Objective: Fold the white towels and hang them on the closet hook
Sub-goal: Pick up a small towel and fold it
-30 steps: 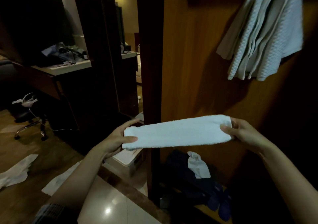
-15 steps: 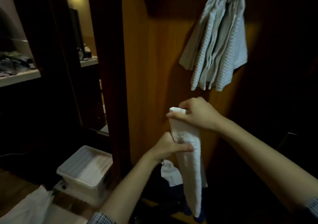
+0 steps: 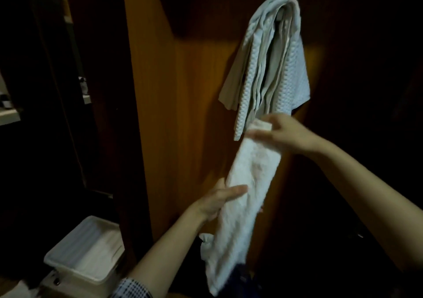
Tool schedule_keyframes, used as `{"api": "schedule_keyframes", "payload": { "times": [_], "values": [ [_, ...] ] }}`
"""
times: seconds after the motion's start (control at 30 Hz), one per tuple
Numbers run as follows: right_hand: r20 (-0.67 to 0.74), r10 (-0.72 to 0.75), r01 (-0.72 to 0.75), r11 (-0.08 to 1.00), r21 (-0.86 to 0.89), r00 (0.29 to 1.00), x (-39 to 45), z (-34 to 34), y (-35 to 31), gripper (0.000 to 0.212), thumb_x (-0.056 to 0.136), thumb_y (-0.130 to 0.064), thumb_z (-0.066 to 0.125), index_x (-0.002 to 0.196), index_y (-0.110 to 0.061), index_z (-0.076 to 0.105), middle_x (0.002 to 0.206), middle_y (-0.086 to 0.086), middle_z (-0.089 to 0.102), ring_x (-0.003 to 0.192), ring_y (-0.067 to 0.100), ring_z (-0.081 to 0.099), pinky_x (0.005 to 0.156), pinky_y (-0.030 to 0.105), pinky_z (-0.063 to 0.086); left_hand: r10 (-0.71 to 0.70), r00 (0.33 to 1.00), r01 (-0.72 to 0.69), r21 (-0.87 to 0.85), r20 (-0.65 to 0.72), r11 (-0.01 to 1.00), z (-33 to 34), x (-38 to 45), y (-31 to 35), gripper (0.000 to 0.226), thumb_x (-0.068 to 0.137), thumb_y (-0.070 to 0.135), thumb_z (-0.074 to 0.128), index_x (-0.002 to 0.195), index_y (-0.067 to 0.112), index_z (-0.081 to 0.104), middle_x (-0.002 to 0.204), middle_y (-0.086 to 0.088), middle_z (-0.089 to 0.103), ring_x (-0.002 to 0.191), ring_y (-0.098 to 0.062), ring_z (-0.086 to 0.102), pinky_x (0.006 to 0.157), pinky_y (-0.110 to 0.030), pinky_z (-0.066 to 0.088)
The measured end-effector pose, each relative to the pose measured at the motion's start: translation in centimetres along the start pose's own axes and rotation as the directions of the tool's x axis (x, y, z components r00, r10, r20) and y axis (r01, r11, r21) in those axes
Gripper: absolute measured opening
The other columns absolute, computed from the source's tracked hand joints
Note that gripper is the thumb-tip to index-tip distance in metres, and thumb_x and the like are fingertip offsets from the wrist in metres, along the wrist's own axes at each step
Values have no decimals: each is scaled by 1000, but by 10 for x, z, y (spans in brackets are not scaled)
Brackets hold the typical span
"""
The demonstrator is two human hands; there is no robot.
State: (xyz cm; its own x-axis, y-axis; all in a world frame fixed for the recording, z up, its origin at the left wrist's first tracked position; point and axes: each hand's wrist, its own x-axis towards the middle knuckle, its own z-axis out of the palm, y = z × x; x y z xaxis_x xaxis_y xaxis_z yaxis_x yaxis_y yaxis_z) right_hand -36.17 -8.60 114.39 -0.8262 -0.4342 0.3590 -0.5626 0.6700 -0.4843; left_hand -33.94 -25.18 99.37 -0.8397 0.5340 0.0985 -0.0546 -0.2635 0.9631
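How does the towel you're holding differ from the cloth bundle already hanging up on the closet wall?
The held towel is plain fluffy terry; the hanging bundle shows a waffle weave with smooth beige layers. The held towel is one narrow folded strip, slanting between the right hand at its top end and the left hand at its middle; the hanging bundle is wider, several layers draped from the top. Both are pale fabric against the wooden closet panel.

A single head-worn view looks forward and slightly down, close to the orange-brown wooden closet panel (image 3: 183,114) at arm's reach.
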Motion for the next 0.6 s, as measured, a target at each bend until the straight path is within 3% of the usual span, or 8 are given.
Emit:
{"api": "schedule_keyframes", "payload": {
  "times": [0.07, 0.13, 0.27, 0.33, 0.4, 0.5, 0.6],
  "values": [
    [-164, 73, -62, 996, 71, 984, 10, -21, 9, 37, 84, -39, 67, 78, -3, 62, 54, -2, 51, 41, 3, 46, 40, 16, 33, -24, 996, 18, 66, 90, 998, -7, 8, 12, 69, 54, 37, 89, 112, 14, 61, 99, -11, 71, 90, -28, 68, 82, -42, 56],
    [-293, 165, -120, 979, 164, 942, 19, -43, 18, 30, 84, -36, 67, 73, -9, 59, 58, 0, 52, 39, 1, 46, 38, 13, 35, -80, 995, 65, 193, 67, 979, -12, 15, 27, 77, 45, 39, 92, 111, 16, 59, 99, -3, 71, 91, -23, 68, 80, -37, 56],
    [-375, 292, -167, 928, 332, 880, 34, -89, 33, 38, 85, -33, 67, 93, 5, 64, 75, 9, 62, 59, 15, 59, 51, 21, 45, -172, 984, 140, 368, 56, 919, -27, 37, 66, 69, 48, 29, 83, 111, 17, 56, 104, 1, 66, 95, -15, 66, 74, -28, 55],
    [-396, 320, -161, 909, 383, 861, 38, -109, 36, 34, 86, -32, 66, 95, 0, 65, 72, 4, 62, 51, 9, 58, 44, 16, 43, -153, 987, 120, 407, 49, 906, -39, 46, 91, 65, 51, 30, 76, 111, 16, 56, 104, 1, 67, 96, -15, 66, 76, -27, 54],
    [-422, 338, -148, 894, 423, 841, 42, -126, 38, 31, 88, -32, 64, 95, -3, 64, 71, 4, 60, 50, 10, 56, 41, 17, 41, -83, 996, 65, 386, 29, 920, -50, 52, 117, 62, 54, 25, 74, 113, 15, 57, 102, -1, 69, 94, -17, 67, 73, -28, 55],
    [-468, 381, -102, 849, 518, 797, 48, -153, 38, 24, 90, -31, 60, 93, -7, 61, 75, 5, 59, 53, 13, 53, 40, 18, 41, 126, 988, -109, 170, -92, 979, -60, 68, 160, 53, 66, 2, 66, 117, 12, 56, 99, -8, 70, 79, -17, 69, 58, -25, 57],
    [-488, 370, 32, 771, 636, 790, 60, -175, 32, 19, 92, -30, 57, 87, -11, 56, 74, 3, 58, 49, 10, 54, 42, 19, 40, 324, 930, -315, 79, -175, 946, -55, 86, 211, 26, 81, 3, 50, 106, 8, 56, 71, -2, 71, 54, -6, 64, 46, -15, 51]
  ]
}}
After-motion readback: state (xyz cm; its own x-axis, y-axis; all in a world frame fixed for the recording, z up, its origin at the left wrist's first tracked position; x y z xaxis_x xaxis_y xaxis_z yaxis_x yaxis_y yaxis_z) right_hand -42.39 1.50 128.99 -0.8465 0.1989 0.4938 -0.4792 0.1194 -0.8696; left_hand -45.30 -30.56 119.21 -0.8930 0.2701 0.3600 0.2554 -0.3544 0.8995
